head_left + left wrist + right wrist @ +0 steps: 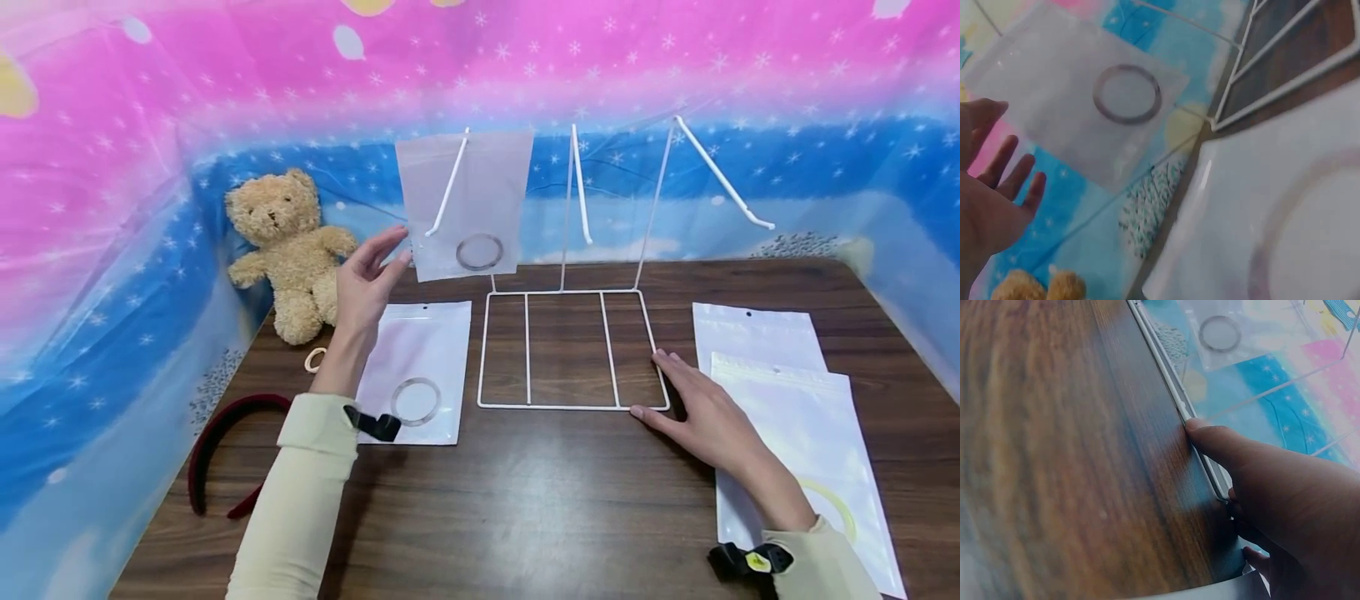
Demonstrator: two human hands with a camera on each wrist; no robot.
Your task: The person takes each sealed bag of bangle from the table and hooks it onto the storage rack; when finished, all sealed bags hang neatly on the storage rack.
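A white wire display rack (576, 407) with three slanted hooks stands on the table. From its left hook hangs a translucent plastic bag (468, 183) with a greyish-brown ring (480, 252) in its lower part. My left hand (367, 279) is beside the bag's left edge, fingers spread and slightly bent. In the left wrist view that hand (997, 187) has nothing between its fingers. My right hand (708, 412) rests at the front right corner of the rack's base, thumb on the front rod, fingers on the side rod. The right wrist view shows its thumb (1216, 437) pressed against the rod.
A white bag (446, 358) with a similar ring lies left of the rack. On the right, a white bag (787, 433) with a yellow ring (843, 508) overlaps another bag (757, 329). A teddy bear (281, 250), a small beige ring (315, 360) and a dark red headband (206, 442) are at left.
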